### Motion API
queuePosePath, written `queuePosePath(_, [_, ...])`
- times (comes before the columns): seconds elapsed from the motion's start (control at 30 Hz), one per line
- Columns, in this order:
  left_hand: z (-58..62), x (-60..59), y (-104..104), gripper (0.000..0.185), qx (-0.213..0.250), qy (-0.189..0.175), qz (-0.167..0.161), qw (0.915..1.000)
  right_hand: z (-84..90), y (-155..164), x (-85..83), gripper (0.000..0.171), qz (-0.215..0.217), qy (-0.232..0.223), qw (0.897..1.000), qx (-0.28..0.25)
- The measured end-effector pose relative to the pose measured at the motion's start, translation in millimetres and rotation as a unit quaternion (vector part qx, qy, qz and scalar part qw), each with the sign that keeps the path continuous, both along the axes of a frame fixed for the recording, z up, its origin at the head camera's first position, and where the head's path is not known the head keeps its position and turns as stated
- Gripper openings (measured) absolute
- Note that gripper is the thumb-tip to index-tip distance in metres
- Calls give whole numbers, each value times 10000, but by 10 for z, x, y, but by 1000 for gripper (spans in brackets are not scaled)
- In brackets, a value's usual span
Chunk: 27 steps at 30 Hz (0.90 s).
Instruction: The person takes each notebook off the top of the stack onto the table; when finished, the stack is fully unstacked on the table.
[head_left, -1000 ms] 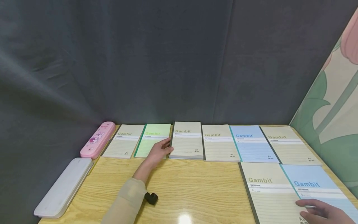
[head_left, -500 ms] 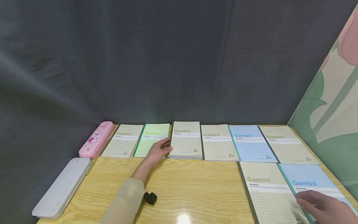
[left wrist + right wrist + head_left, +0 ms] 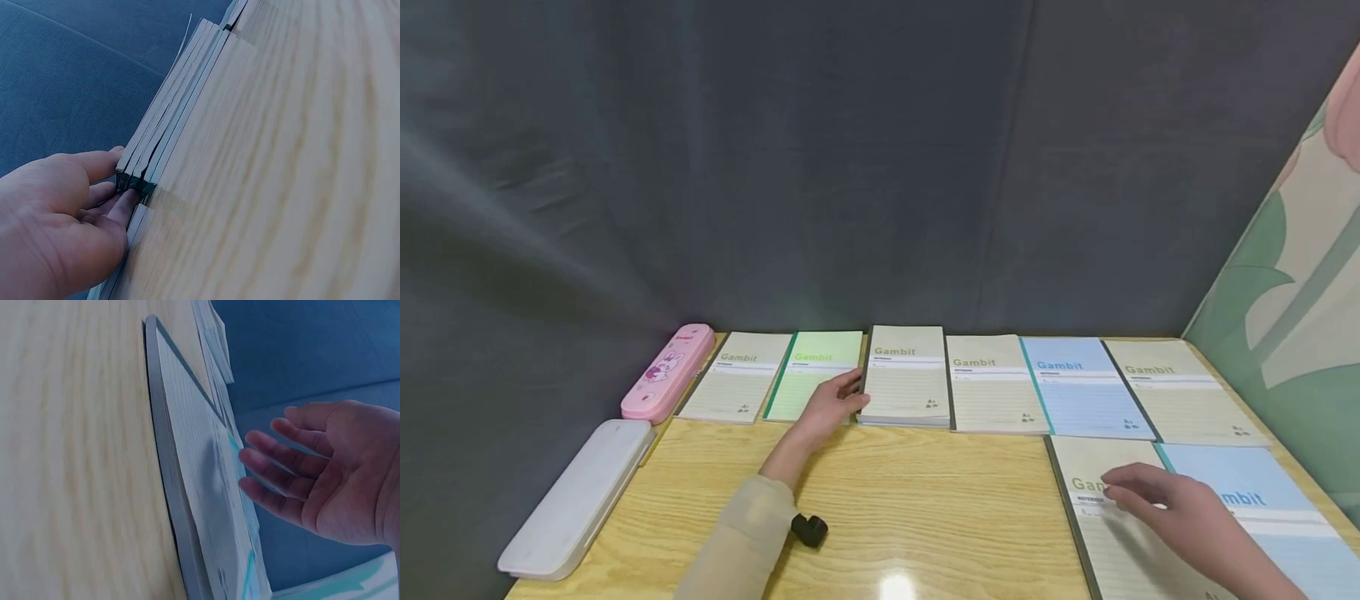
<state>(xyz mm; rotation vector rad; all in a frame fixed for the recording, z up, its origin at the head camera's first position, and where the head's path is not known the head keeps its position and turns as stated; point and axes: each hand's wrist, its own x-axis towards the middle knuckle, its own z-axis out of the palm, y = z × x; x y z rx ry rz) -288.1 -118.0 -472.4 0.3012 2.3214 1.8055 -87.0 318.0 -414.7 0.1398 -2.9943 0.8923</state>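
**Hands at two notebook piles**

Notebooks line the far edge of my wooden table (image 3: 925,508). My left hand (image 3: 829,407) is at the near left corner of the raised beige stack (image 3: 906,375) in the middle of that row; the left wrist view shows the thumb lying along the top cover and the fingertips (image 3: 125,206) pressed against the spines at the corner, so I am pinching that corner. Just left of the stack lies a green notebook (image 3: 816,375), partly under my hand.

My right hand (image 3: 1172,508) hovers over the near right pile, above the seam where the beige notebook (image 3: 1105,533) meets the blue notebook (image 3: 1270,525). In the right wrist view its fingers are spread and nearly straight, relaxed, holding nothing and clear of the cover.

At the table's left end sit a pink pencil case (image 3: 667,373) and a white case (image 3: 578,498).
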Motion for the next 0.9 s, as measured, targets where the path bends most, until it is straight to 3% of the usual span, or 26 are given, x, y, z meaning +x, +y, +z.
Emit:
queuePosePath(0.13, [-1, -6, 15, 61, 12, -16, 14, 10000, 27, -164, -138, 29, 201, -354, 9940, -1017])
queuePosePath(0.23, [4, -3, 20, 61, 43, -57, 47, 10000, 33, -274, -265, 37, 251, -816, 9779, -1910])
queuePosePath(0.33, [6, -1, 19, 60, 49, -54, 58, 10000, 4, -395, -399, 41, 157, -1059, 9642, -2426])
queuePosePath(0.43, [5, -3, 16, 61, 59, -66, 87, 9999, -39, -530, -536, 40, 89, -1115, 9564, -2699])
queuePosePath(0.7, [-4, -15, 10, 60, 73, -35, 96, 9999, -122, -906, -873, 32, 392, -796, 9406, -3277])
queuePosePath(0.8, [-5, -17, 10, 60, 84, -46, 70, 9999, -155, -1042, -974, 29, 315, -586, 9442, -3225])
queuePosePath(0.9, [7, -16, 14, 60, 68, -60, 60, 9999, -165, -1156, -1048, 27, 182, -280, 9542, -2973])
